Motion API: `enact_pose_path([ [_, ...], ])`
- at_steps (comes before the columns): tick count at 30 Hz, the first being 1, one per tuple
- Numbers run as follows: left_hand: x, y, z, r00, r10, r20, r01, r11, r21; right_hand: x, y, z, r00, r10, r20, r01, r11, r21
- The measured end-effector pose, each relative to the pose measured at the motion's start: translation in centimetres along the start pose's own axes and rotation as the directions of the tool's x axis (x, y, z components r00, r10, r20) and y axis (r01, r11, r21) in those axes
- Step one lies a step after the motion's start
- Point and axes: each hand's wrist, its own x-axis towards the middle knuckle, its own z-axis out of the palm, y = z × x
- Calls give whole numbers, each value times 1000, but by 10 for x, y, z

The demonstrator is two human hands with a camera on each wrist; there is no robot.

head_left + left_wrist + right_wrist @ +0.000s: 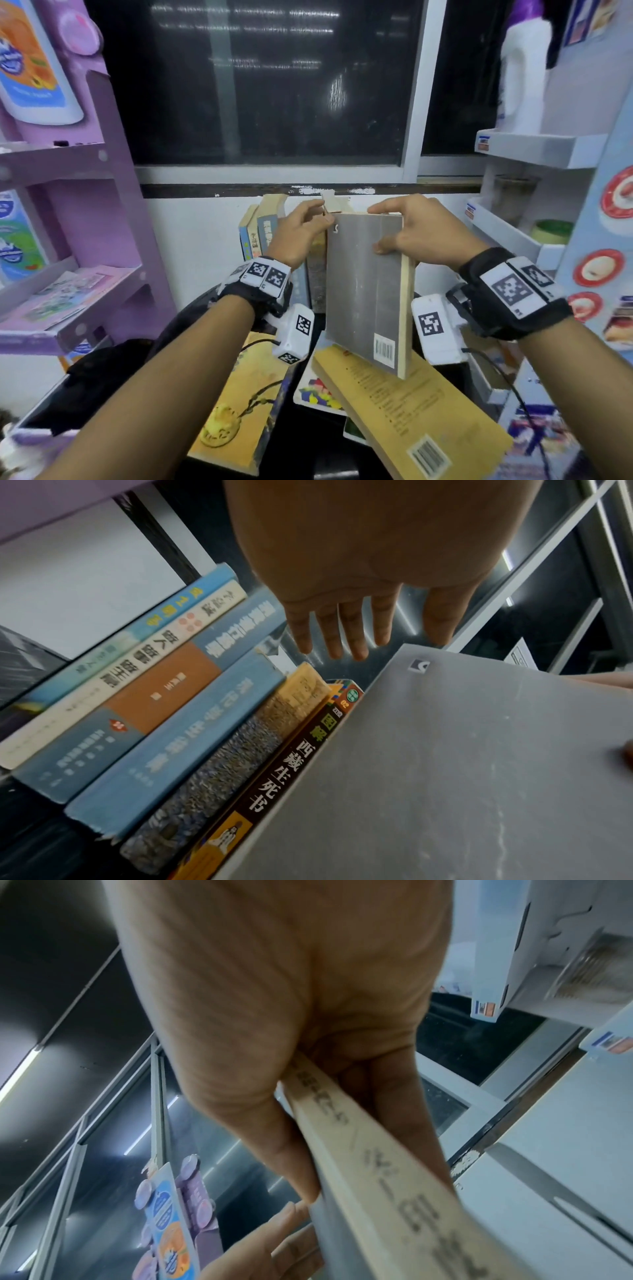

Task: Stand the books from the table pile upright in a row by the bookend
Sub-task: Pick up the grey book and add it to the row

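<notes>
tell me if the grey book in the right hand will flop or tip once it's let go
The grey book looks like a thin paperback, so probably a bit bendy. The right hand grips it tilted, bottom corner above the tan book; released now, it likely tips rather than stands beside the upright row.

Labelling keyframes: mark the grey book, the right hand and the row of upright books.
grey book [359,281]: head view, middle of back cover.
right hand [421,229]: head view, back of hand.
row of upright books [164,723]: left wrist view, a blue spine.
</notes>
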Motion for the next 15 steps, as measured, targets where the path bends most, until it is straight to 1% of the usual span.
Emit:
enact_pose_path([
  [4,16,-5,13,999,38,-5,-36,985,172,4,15,-8,998,63,-19,-63,998,-19],
  [6,24,-8,16,998,55,-9,-50,963,266,6,21,-9,995,91,-25,-92,996,-16],
  [9,33,-11,17,999,47,24,-53,921,386,13,29,-9,993,114,-38,-116,993,-38],
  [15,48,-19,19,997,22,77,-58,857,513,26,41,-4,988,140,-67,-145,987,-74],
])
